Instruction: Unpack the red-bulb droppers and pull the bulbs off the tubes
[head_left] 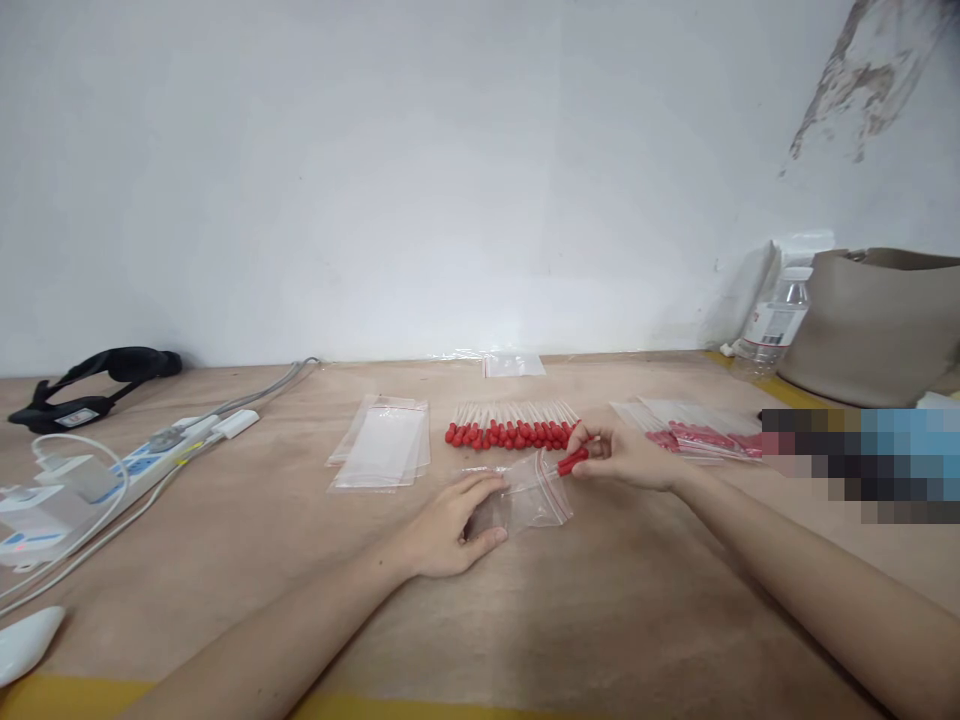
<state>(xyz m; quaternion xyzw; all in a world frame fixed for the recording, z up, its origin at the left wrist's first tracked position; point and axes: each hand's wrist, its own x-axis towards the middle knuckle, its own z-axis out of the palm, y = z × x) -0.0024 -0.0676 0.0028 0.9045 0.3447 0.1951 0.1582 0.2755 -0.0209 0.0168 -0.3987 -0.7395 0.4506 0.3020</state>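
My left hand point(457, 525) is curled round a clear zip bag point(541, 500), whose red-striped mouth faces right. My right hand point(619, 455) pinches a few red-tipped sticks point(573, 461) by their red ends. Their pale ends point left, at the bag's mouth; how far inside they reach I cannot make out. Just behind lies a row of similar red-tipped sticks point(514, 432), red ends towards me. Flat zip bags point(386, 445) are stacked to the left of the row. On the right, several zip bags with red-tipped sticks inside point(697, 437) overlap one another.
A white power strip point(139, 460) with plugs and cables runs along the left, near a black strap-like object point(97, 385). Against the wall lies another clear bag point(514, 366). A plastic bottle point(776, 322) and a grey-brown container point(874, 325) stand at the right. Part of the right side is pixelated.
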